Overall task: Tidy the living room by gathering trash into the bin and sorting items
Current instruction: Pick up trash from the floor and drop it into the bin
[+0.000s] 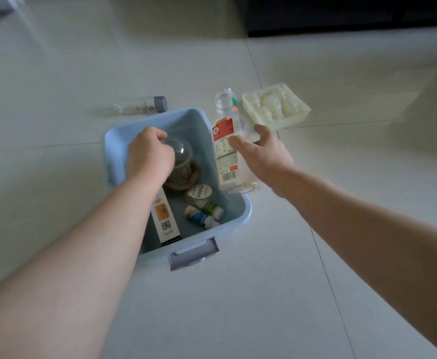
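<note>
Left hand point(150, 154) clasps one clear dome-lidded cup point(181, 151) in a pale-blue plastic bin point(109, 156); right hand point(266, 156) clasps one red-labelled clear bottle point(226, 151), print illegible

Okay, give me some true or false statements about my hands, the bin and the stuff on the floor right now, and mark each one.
1. The left hand grips a clear dome-lidded cup inside the blue bin. True.
2. The right hand holds nothing. False: it holds a red-labelled bottle.
3. The white tray lies inside the bin. False: it sits on the floor beside it.
4. A grey-capped bottle lies on the floor beyond the bin. True.
</note>
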`<state>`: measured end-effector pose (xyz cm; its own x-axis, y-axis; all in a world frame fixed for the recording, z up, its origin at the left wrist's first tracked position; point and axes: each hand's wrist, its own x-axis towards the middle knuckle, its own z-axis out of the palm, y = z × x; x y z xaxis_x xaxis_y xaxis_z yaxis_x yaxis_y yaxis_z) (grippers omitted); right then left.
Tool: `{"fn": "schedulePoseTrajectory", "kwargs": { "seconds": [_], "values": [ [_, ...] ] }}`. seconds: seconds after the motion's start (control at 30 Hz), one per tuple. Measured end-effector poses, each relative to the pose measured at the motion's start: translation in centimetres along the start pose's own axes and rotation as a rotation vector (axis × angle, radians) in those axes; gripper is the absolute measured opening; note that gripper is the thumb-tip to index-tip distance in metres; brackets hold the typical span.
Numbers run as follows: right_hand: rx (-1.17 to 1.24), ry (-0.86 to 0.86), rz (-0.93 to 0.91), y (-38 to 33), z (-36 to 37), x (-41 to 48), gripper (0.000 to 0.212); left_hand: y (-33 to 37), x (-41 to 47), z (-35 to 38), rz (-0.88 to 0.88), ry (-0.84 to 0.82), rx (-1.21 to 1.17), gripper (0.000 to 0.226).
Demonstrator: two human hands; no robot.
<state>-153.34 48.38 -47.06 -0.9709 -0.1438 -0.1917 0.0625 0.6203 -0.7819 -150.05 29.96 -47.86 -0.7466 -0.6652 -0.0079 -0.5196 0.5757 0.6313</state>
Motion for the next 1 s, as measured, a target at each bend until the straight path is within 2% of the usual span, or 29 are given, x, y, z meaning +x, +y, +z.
{"fn": "schedulePoseTrajectory", "kwargs": {
  "seconds": [0.13,0.23,0.43,0.63,0.77,0.87,1.0],
  "values": [
    [-0.082,-0.126,-0.077,-1.1,2.6,-0.5,0.072,-0.9,0.2,-0.6,-0.055,0.036,-0.055,0.04],
    [-0.263,-0.174,-0.134,-1.2,4.4,-1.1,0.063,-1.2,0.1,-0.8,-0.054,0.037,-0.062,0.039],
    [-0.556,-0.168,-0.142,-1.0,6.4,-1.2,0.053,-1.7,0.2,-1.1,-0.054,0.018,-0.105,0.04],
    [-0.933,-0.16,-0.337,-0.8,7.1,-1.7,0.057,-1.8,0.3,-1.0,-0.035,0.002,-0.116,0.039],
    [-1.025,-0.216,-0.405,-0.6,7.0,-2.0,0.042,-2.2,0.4,-1.1,-0.025,0.014,-0.091,0.039],
    [-1.048,-0.127,-0.506,-0.4,6.6,-1.8,0.023,-3.0,0.7,-1.2,-0.047,0.031,-0.017,0.041],
    [-1.018,-0.095,-0.576,0.6,5.9,-1.3,0.03,-4.4,0.9,-1.2,-0.053,0.05,0.145,0.041]
  ]
}}
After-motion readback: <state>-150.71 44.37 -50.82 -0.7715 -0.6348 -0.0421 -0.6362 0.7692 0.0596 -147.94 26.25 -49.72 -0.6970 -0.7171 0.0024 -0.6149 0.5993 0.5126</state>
